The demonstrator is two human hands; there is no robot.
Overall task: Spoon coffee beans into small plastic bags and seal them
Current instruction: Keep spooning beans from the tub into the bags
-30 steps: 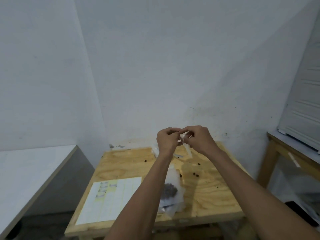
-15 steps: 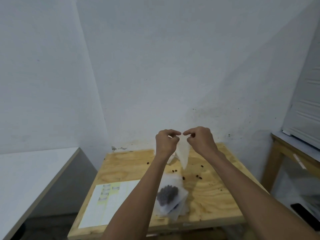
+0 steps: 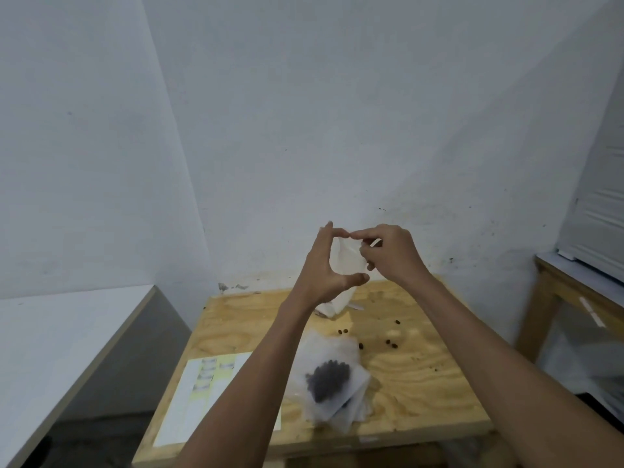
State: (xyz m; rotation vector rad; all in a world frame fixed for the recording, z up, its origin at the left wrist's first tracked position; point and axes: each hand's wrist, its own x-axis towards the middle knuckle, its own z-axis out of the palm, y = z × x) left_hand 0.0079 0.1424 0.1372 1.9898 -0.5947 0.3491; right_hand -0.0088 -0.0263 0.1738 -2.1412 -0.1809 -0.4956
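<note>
Head camera, looking forward and down, shows both bare arms raised over a plywood table point(image 3: 422, 376) that stands against a white wall point(image 3: 337, 113). The left hand point(image 3: 326, 271) holds a small translucent plastic bag point(image 3: 344, 265) in the air above the far edge of the table: its forefinger reaches up to the bag's top corner and its thumb lies across the bag lower down, the palm spread wide between them. The right hand point(image 3: 393, 256) is curled, forefinger and thumb pinching the bag's top edge just beside the left fingertip; whether it holds anything else I cannot tell. The bag hangs down behind the left hand toward the table, and no beans show in it. Nearer the front edge lies a loose stack of flat plastic bags point(image 3: 332, 400) with a dark heap of coffee beans point(image 3: 327, 380) in the top one. A few stray beans point(image 3: 391, 344) are scattered on the wood to the right. A white and yellow label sheet point(image 3: 202, 396) lies at the table's left, partly under the left forearm. A grey surface point(image 3: 50, 339) stands to the left, another wooden table point(image 3: 553, 298) to the right.
</note>
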